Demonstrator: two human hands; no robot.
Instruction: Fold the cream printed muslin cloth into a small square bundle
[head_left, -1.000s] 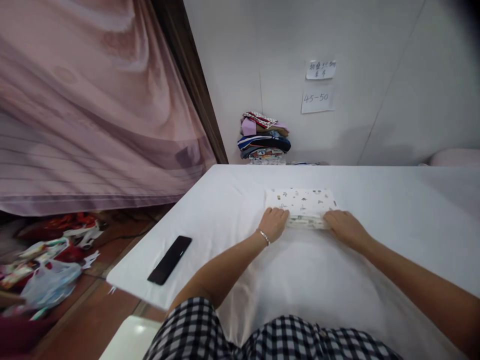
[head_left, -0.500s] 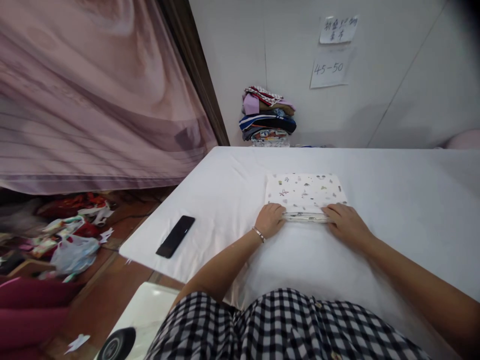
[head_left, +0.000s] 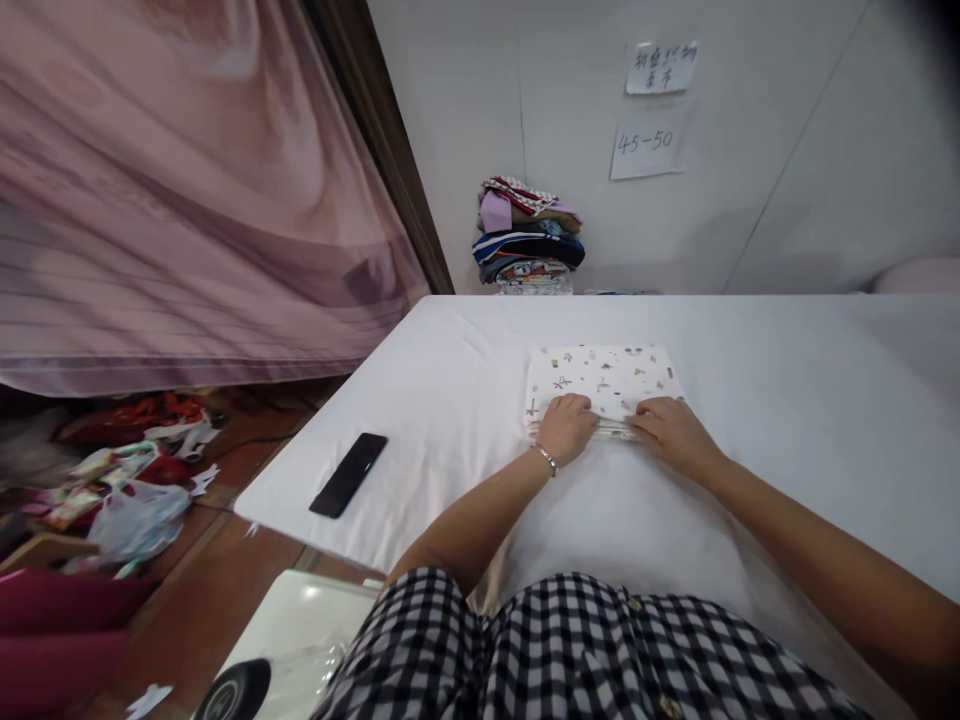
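While the left hand (head_left: 568, 427) and right hand (head_left: 670, 428) lie flat, uncurled, on the folded cloth's (head_left: 600, 378) near edge, even pressure would keep layers aligned.

Wall: white panels (head_left: 787, 150), with two paper notes (head_left: 651, 110) stuck one above the other.
Curtain: pink, sheer (head_left: 187, 200), hanging at the left beside a dark wooden post (head_left: 390, 170).
Table: covered in white cloth (head_left: 825, 400).
Floor: reddish-brown (head_left: 225, 590), with bags and scraps (head_left: 127, 500) strewn about.
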